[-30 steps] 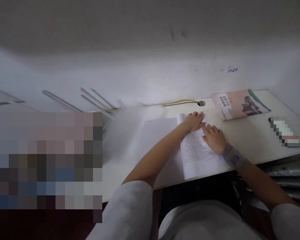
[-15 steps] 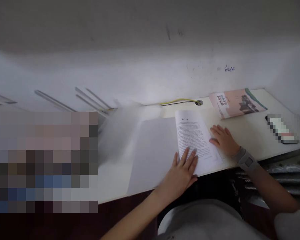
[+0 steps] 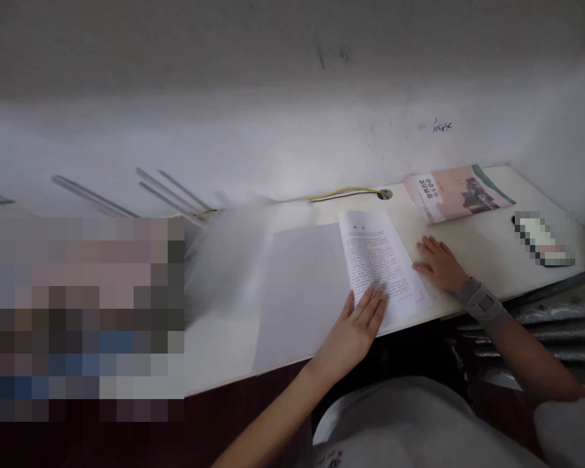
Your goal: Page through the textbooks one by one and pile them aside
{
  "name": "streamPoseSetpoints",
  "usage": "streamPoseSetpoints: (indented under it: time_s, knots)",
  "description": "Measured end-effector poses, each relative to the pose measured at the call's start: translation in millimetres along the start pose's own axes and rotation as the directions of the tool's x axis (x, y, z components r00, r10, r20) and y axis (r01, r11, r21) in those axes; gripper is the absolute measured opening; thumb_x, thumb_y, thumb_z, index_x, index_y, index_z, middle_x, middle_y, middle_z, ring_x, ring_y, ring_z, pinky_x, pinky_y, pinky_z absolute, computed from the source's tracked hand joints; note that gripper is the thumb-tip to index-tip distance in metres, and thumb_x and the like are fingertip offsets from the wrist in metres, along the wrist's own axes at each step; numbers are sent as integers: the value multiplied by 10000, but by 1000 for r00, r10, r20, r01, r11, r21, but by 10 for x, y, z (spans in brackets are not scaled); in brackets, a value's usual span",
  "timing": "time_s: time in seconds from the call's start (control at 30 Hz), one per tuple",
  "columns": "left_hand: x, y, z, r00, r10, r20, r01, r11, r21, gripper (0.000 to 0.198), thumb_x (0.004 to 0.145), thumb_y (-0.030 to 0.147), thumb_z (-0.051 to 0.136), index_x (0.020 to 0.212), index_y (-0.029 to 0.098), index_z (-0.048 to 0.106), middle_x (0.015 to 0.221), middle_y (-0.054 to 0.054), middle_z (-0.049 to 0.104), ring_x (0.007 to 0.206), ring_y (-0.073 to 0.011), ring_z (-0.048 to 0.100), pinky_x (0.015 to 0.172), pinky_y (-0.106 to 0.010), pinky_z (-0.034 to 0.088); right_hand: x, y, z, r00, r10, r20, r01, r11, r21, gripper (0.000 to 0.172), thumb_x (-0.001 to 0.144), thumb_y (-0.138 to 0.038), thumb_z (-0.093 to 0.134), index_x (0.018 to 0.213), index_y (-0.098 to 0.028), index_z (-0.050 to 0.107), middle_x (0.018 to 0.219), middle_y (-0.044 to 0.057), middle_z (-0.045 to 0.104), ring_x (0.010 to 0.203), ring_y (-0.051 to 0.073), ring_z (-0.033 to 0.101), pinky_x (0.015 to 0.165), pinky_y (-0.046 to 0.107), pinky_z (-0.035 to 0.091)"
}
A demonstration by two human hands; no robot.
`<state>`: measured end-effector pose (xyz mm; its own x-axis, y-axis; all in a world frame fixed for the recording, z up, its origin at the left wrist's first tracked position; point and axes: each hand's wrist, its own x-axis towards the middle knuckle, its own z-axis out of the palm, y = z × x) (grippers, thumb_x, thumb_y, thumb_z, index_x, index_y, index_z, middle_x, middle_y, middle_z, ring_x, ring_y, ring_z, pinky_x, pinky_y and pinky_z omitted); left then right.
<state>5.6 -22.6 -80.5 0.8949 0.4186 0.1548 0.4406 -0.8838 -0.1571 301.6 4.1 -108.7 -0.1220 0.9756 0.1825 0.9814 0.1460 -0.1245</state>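
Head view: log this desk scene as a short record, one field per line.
Left hand: fingers laid on the lower part of a white printed page
Right hand: spread, beside the page's right edge; grey wrist strap
Left of page: pale blank sheet
Behind right hand: pink softcover book with a green edge
Far right: dark-edged rectangular device, pixelated
Along wall: thin yellow cable, reaching a round desk hole

A study corner, home or school unclear: a white bench [image 3: 487, 253] with a cable hole [image 3: 385, 194], against a scribbled wall [image 3: 292, 143], carries an open book [image 3: 370, 253] and a paperback [image 3: 453, 195].
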Motion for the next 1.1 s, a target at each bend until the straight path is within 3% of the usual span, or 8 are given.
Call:
streamPoseSetpoints:
  time_s: [0.17,0.37,0.87,1.1]
  knots:
    - [34,-9,-3,999,54,2,-54,998,11,444,935,109,362,1374,77,421,1482,-187,340,1426,-294,164,1110,-520,271,1,30,23,1000,-11,-13,12,1000,15,597,938,-493,353,1344,-71,472,1444,216,411,1355,327,349,1079,501,293]
    - [115,-3,-20,999,14,39,-15,1000,24,444,929,93,355,1365,85,439,1477,-174,360,1418,-293,197,1102,-514,297,6,41,29,1000,5,-5,-5,999,32,600,937,-494,355,1344,-70,470,1445,220,408,1356,328,350,1077,505,296]
    - [249,-16,99,999,38,-1,-38,997,-72,456,943,107,337,1395,88,391,1494,-175,324,1436,-272,93,1136,-532,208,14,32,4,1000,-15,0,15,999,35,618,936,-515,348,1333,-57,472,1433,226,419,1354,326,350,1083,490,295]
    - [182,55,160,992,-129,-4,127,979,-159,552,910,74,345,1457,127,298,1523,-161,262,1440,-290,26,1106,-590,218,-39,54,41,1000,-13,-16,13,999,35,639,932,-520,356,1338,-36,456,1432,261,399,1361,352,330,1068,508,323]
